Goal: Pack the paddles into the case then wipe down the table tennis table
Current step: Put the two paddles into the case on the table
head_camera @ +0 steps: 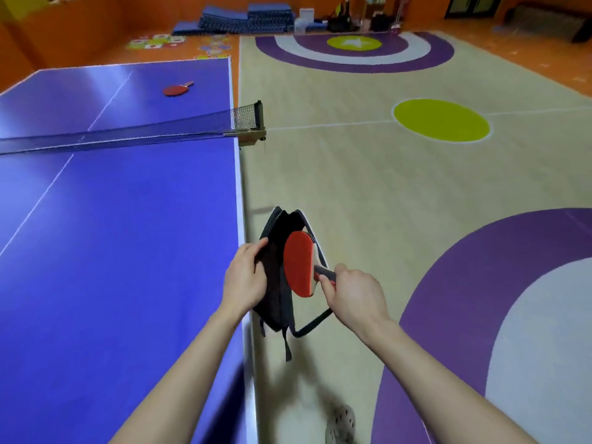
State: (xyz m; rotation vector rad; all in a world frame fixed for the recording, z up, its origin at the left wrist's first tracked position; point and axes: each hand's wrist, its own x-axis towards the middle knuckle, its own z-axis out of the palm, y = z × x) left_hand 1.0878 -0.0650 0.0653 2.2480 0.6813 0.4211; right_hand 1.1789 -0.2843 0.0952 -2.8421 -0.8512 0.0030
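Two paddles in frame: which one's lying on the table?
The far paddle, flat on the table beyond the net. The near paddle is in the right hand, at the case the left hand holds.

Floor: pale wood-look, with a white line meeting a yellow-green circle at 2 o'clock. Purple-and-white ring target, yellow-green centre with a white star, at 1 o'clock. Broad purple arc around a white field at 4 o'clock. Stacked blue mats at 12 o'clock against the orange wall; flower-patterned tiles at 11 o'clock; dark bags just right of the mats
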